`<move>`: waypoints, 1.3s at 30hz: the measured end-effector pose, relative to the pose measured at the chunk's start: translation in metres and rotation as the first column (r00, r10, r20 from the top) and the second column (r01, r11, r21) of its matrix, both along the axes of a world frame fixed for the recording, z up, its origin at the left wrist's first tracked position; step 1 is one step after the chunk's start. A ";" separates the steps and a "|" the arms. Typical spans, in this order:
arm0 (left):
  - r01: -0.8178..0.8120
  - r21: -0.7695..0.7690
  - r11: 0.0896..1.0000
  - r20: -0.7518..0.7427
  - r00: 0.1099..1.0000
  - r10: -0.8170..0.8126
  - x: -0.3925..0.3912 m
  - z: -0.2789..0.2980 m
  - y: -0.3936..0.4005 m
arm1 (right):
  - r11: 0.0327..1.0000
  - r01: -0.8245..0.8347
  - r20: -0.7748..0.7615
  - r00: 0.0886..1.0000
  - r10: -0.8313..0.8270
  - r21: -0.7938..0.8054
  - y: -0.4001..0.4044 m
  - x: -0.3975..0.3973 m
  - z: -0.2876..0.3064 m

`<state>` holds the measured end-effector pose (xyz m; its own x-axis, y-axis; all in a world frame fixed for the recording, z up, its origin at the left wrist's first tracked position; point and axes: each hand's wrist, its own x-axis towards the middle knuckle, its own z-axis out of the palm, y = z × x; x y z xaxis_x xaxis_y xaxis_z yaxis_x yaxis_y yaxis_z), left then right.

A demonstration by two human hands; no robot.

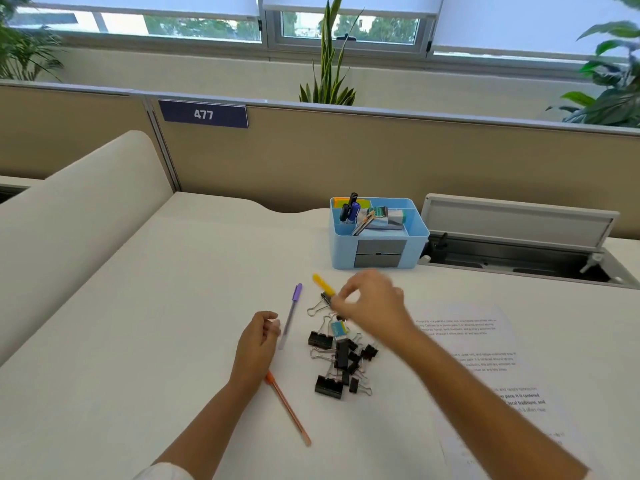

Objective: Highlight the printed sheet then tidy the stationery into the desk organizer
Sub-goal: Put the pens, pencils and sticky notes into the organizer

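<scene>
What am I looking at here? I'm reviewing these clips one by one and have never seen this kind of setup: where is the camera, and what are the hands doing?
There is no machine here. One wide-angle camera sits on a person's head and looks forward and down, so you see their own two bare arms reaching over a white desk.

The right hand pinches a yellow highlighter at its near end; the picture is blurred there by motion. The left hand is loosely curled and appears to hold nothing, beside a purple pen.

Also on the desk: an orange pen, a heap of black binder clips, and the printed sheet partly under the right forearm. Farther back stands a light blue desk organizer, already holding pens and other small stationery.

I cannot see any highlighting on the sheet at this sharpness.
</scene>
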<state>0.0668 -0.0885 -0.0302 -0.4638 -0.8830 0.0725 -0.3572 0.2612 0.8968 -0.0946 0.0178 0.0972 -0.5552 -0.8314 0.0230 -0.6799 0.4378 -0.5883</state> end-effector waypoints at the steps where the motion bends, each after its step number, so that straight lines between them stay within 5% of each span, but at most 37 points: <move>1: 0.001 -0.022 1.000 0.014 1.000 0.000 -0.001 0.000 0.001 | 0.999 0.013 0.074 0.997 -0.009 -0.048 -0.001 -0.013 0.011; 10: 0.015 -0.170 0.985 0.074 0.997 -0.002 -0.001 -0.007 0.002 | 0.828 0.369 0.256 0.925 -0.281 -0.423 -0.029 -0.133 0.068; 18: -0.024 -0.164 0.986 0.049 0.998 0.032 -0.001 -0.009 0.004 | 0.714 0.589 0.612 0.738 -0.284 -0.380 -0.075 -0.195 0.043; 28: -0.015 -0.222 0.975 0.120 0.992 0.043 -0.002 -0.008 0.008 | 0.743 0.607 0.729 0.639 -0.247 -0.280 -0.085 -0.212 0.012; 33: -0.048 -0.240 0.970 0.160 0.983 0.088 -0.005 -0.008 0.009 | 0.756 0.556 0.601 0.750 -0.276 -0.347 -0.066 -0.183 0.017; 39: -0.078 -0.258 0.963 0.174 0.977 0.126 -0.006 -0.010 0.008 | 0.878 0.278 0.567 0.824 -0.009 -0.390 -0.010 -0.063 0.002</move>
<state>0.0604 -0.0808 -0.0401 -0.3985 -0.8914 0.2160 -0.5483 0.4203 0.7230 -0.1577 0.0073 0.0989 -0.7003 -0.7134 0.0265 -0.1479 0.1086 -0.9830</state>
